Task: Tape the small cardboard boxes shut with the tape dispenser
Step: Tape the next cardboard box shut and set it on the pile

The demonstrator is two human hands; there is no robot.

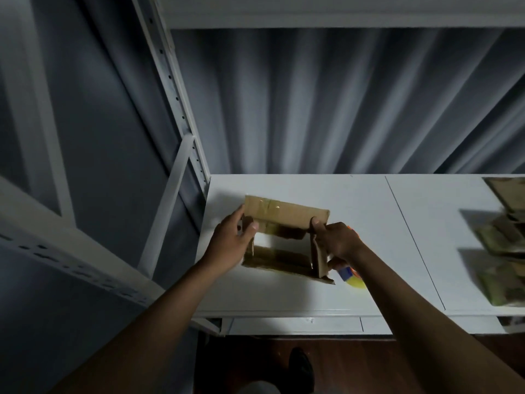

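A small brown cardboard box (287, 213) stands on the white shelf (369, 223), its top open and its flaps raised, with old tape on the far flap. My left hand (231, 241) grips the box's left flap, thumb curled over the edge. My right hand (336, 241) pinches the right end of the far flap. Under my right wrist lies the tape dispenser (352, 275), blue, yellow and orange, mostly hidden by the hand.
Several flattened or stacked cardboard boxes (502, 240) lie blurred at the shelf's right end. A white metal rack upright (176, 92) rises on the left, a grey curtain hangs behind, and a dark shoe (301, 368) shows on the wooden floor below.
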